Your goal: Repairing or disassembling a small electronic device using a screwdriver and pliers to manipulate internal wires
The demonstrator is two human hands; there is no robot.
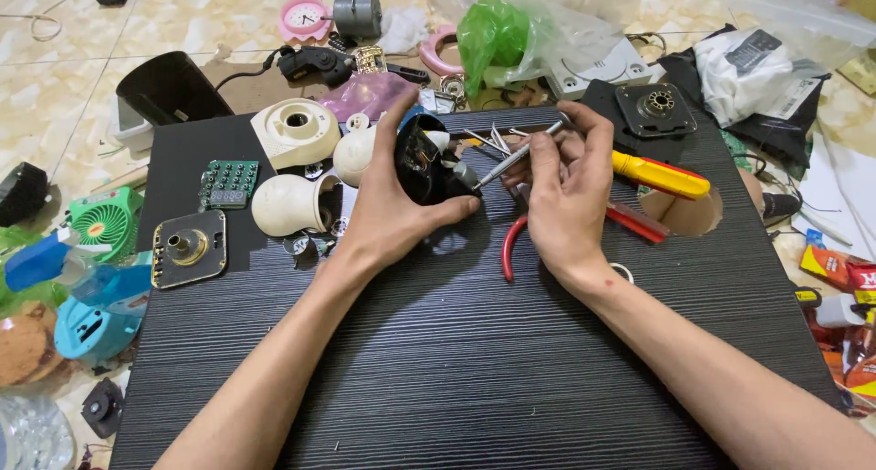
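Holding black motor housing (pixel 424 171) in left hand (pixel 388 210), grip clamped round it, just above dark worktop (pixel 474 360). Right hand (pixel 566 196) pinches thin metal tool (pixel 516 157), tip at housing. Red-handled pliers (pixel 516 246) under right hand; yellow screwdriver (pixel 659 175) beside.

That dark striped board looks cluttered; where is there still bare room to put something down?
The near half of the board is bare, between and beside the two forearms. Its far edge is crowded: cream housings, green keypad, red pliers and yellow screwdriver ring the left hand and right hand.
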